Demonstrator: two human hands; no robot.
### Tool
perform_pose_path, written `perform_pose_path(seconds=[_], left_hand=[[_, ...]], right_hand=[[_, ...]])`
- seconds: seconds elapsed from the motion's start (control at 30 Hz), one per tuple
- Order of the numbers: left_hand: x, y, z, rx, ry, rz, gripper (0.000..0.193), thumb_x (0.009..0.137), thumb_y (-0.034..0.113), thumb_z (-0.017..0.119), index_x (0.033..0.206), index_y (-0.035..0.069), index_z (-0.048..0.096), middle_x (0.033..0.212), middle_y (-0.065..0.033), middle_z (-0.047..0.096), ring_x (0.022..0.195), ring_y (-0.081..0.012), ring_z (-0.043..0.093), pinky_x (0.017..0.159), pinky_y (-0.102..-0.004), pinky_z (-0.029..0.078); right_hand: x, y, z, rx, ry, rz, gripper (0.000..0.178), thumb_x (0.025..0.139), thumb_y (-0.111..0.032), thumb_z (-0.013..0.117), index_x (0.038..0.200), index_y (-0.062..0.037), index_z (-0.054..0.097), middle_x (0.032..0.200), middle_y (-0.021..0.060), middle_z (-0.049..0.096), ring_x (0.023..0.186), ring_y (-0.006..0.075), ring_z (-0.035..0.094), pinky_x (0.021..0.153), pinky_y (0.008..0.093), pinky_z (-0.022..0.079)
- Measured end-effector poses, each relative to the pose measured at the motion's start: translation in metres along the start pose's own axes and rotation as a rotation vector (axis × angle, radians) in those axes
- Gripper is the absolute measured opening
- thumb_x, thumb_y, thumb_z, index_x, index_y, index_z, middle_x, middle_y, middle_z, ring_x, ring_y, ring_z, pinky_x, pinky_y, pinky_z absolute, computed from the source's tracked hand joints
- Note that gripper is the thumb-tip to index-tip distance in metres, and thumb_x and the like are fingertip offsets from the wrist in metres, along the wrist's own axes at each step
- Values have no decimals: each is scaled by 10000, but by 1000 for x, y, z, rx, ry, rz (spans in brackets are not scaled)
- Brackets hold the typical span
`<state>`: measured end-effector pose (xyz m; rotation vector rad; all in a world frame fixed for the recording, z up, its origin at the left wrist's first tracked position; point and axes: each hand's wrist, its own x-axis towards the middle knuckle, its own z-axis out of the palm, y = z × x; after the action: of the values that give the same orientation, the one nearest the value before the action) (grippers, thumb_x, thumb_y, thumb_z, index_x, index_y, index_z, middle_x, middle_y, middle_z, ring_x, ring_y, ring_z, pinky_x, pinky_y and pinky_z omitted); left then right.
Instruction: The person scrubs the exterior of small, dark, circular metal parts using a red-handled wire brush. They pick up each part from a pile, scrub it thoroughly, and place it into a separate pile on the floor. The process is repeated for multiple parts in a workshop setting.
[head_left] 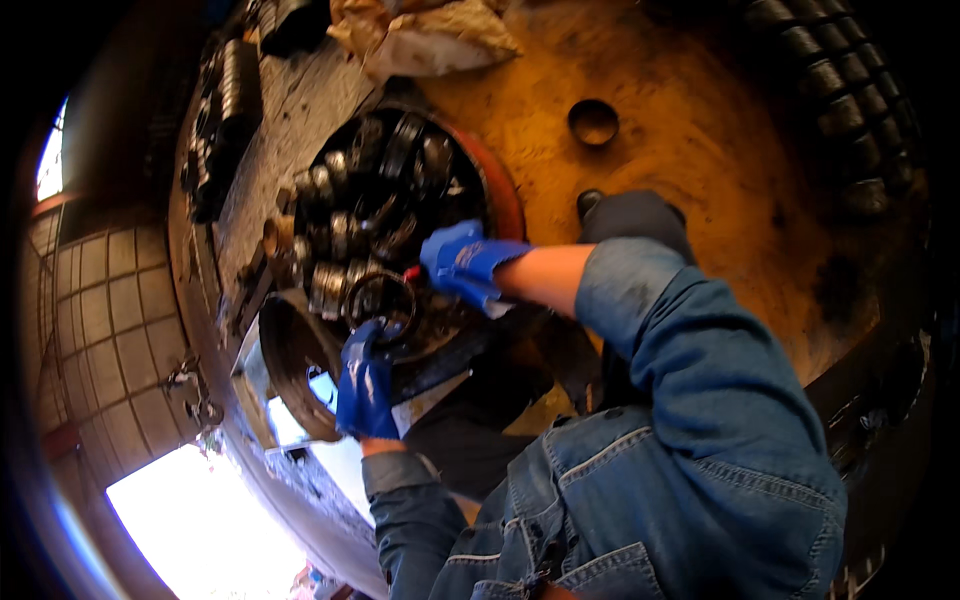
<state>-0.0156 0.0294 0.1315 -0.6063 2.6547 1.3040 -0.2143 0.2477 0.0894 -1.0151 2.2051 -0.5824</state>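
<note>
Gripping with two blue-gloved hands, you work at one round, red-rimmed drum (pixel 505 190) left of the frame's centre. Your left hand (pixel 366 388) has its fingers closed on the lower edge of one open, shiny dark metal ring (pixel 380 274), which sits at the drum's lower part. Your right hand (pixel 458 262), near the centre, is a narrow fist around one small red-ended object (pixel 413 272), mostly hidden; its tip points toward the ring. More dark metal rings (pixel 345 235) fill the drum, too overlapped to count. One dark round ring (pixel 593 112) lies alone on the orange-brown floor (pixel 700 130), upper centre, and one crumpled tan sheet (pixel 445 45) lies at the top.
</note>
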Motion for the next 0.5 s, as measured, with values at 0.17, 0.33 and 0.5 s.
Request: perform_pose_path(seconds=[0.17, 0.33, 0.5], left_hand=[[85, 51, 4, -102, -46, -213, 336, 909, -11, 656, 1244, -36, 643, 1141, -176, 720, 1010, -286, 732, 879, -425, 620], [157, 190, 68, -452, -138, -101, 414, 991, 267, 610, 1224, -75, 605, 1071, -251, 714, 976, -326, 732, 825, -410, 617], [179, 328, 131, -576, -329, 238, 403, 1043, 270, 533, 1309, -31, 574, 1194, -256, 694, 1061, -331, 705, 867, -324, 567]], right_hand=[[-7, 1, 20, -134, -87, -99, 373, 752, -247, 759, 1110, -144, 786, 1055, 85, 776, 967, 281, 749, 689, 502, 547], [-37, 1, -5, -159, -150, -222, 379, 757, -233, 775, 1127, -149, 783, 1099, 45, 774, 1015, 271, 739, 714, 494, 530], [0, -17, 18, -97, -102, -123, 372, 795, -260, 780, 1151, -155, 772, 1125, 33, 770, 1027, 264, 733, 761, 492, 518]])
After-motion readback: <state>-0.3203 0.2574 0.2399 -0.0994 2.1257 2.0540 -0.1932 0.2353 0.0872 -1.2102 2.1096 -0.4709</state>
